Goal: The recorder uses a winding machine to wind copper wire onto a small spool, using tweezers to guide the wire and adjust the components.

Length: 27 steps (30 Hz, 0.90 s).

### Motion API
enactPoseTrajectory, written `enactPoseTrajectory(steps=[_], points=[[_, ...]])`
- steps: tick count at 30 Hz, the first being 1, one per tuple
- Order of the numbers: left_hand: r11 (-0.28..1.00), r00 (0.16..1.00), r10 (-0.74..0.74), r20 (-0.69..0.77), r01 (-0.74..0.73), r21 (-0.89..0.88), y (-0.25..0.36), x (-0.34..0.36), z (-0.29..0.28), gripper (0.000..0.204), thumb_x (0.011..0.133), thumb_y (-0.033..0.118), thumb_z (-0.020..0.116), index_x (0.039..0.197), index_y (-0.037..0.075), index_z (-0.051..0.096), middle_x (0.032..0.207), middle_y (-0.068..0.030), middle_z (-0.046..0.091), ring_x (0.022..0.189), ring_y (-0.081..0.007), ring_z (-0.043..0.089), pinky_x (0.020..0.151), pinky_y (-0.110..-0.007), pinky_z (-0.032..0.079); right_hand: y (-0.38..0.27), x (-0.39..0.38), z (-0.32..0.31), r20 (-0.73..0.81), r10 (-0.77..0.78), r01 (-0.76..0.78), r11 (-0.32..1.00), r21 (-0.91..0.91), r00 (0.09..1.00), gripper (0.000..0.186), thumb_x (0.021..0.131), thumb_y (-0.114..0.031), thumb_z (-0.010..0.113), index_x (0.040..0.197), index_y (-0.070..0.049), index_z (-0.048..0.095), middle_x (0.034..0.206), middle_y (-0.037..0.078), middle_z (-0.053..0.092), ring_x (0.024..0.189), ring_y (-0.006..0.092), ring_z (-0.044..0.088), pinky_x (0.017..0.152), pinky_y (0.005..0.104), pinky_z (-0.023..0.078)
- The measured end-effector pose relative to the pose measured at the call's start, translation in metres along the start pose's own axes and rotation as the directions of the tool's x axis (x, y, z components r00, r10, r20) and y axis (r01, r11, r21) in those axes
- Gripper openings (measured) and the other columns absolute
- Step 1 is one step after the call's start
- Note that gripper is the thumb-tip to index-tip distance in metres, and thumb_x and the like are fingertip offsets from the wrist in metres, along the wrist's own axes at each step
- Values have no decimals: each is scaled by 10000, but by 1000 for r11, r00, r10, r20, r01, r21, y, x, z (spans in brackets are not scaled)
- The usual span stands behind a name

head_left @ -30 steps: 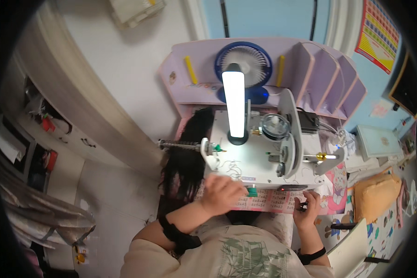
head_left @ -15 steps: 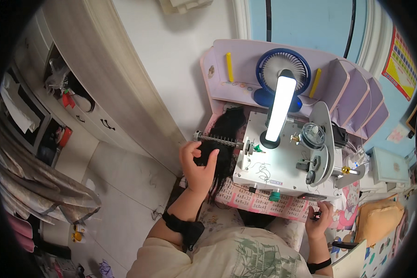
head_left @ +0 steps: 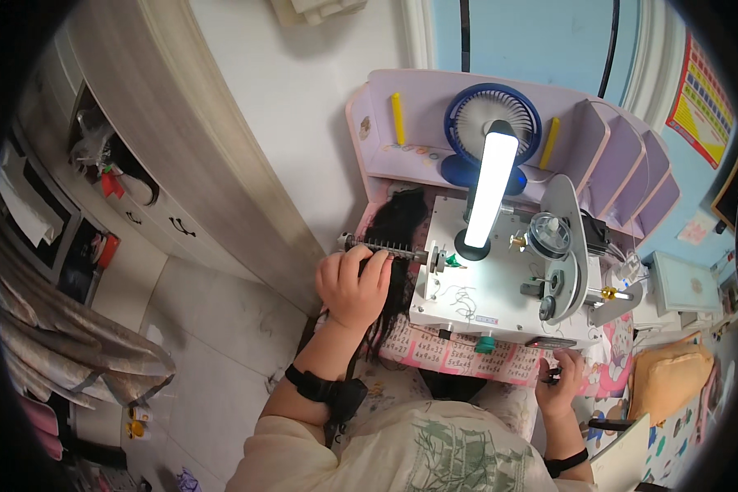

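Note:
My left hand (head_left: 351, 289) is closed at the spring-wound metal rod (head_left: 385, 247) that sticks out from the left side of a white tabletop machine (head_left: 500, 295). Its fingertips meet right at the rod, hiding whatever is pinched there. A long bundle of black hair (head_left: 398, 215) lies behind the rod, and its strands hang down past my hand. Near the machine's front right corner, my right hand (head_left: 559, 390) is curled around a small black tool (head_left: 553, 376), mostly covered by the fingers. Loose dark strands (head_left: 461, 305) lie on the machine's top.
A lit lamp (head_left: 494, 193) rises from the machine, with a blue fan (head_left: 494, 123) behind it on a lilac shelf (head_left: 425, 90). The machine carries a clear spool (head_left: 549, 235) and a green knob (head_left: 485, 344). A yellow cushion (head_left: 671, 379) lies at the right.
The fingers and thumb of my left hand, apart before, have come together at the rod. My right hand stays by the machine's corner with the black tool. The whole view has shifted slightly.

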<state>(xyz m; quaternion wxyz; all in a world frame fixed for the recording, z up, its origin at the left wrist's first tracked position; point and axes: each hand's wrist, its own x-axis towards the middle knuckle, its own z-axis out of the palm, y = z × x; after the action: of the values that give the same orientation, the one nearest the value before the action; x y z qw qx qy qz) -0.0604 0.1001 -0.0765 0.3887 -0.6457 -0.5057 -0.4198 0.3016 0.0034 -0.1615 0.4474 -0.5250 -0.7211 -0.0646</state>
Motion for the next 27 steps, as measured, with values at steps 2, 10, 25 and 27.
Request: enactPoseTrajectory(steps=[2,10,25,27], points=[[1000,1000,3,-17,-3,7,1,1,-2,196,652,159,764,819,189,666,836,55,541,740,-206,493,633,-348,395,0,1,0,-18,-33,33,999,-3,999,398,704,40,690,1060,-44,534,919,172,547,766,341,558,621,388,465],[915,957,235,168,-160,-371,24,-18,-33,111,663,143,668,771,145,643,873,44,577,749,-187,521,681,-352,416,-1,5,-6,-26,-38,38,999,-2,999,403,695,32,698,1057,-47,539,909,164,557,765,335,564,630,385,467],[694,846,-463,264,532,-485,19,-22,-25,357,677,99,809,862,75,505,787,-29,492,603,-130,406,557,-265,374,-82,68,-13,-38,-252,246,879,409,967,407,645,-4,722,1012,-59,556,878,129,582,697,276,581,598,335,462],[659,808,-485,334,589,-468,19,-35,-23,360,685,117,813,854,76,498,781,-25,500,612,-118,430,558,-258,380,-80,63,-11,-19,-239,225,881,416,971,402,645,-2,721,1007,-60,556,878,131,584,699,279,582,598,335,461]])
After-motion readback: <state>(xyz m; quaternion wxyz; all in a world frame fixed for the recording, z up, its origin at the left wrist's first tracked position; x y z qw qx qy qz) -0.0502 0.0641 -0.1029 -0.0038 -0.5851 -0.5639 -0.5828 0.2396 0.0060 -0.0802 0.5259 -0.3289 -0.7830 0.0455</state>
